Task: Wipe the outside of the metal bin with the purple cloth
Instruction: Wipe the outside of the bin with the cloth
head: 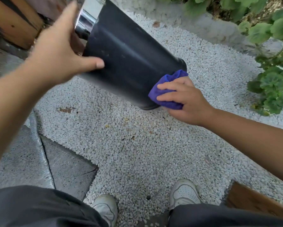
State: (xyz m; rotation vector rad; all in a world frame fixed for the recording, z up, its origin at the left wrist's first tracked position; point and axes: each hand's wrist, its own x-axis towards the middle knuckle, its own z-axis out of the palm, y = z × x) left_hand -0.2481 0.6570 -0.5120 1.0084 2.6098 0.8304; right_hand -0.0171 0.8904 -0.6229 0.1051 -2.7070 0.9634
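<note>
White gravel underfoot; left fingers hold tilted bin, right fingers grip cloth.

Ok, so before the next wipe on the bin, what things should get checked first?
1. Left hand holds the tilted metal bin near its shiny top: ok.
2. Right hand grips the purple cloth: ok.
3. Cloth touches the bin's outside, near the bottom rim: ok.
4. Bin's bottom edge rests on the white gravel: cannot tell.
5. Dark side above the cloth shows pale specks and streaks: not ok, wipe it.
6. Far side of the bin clean: cannot tell, hidden.
</note>
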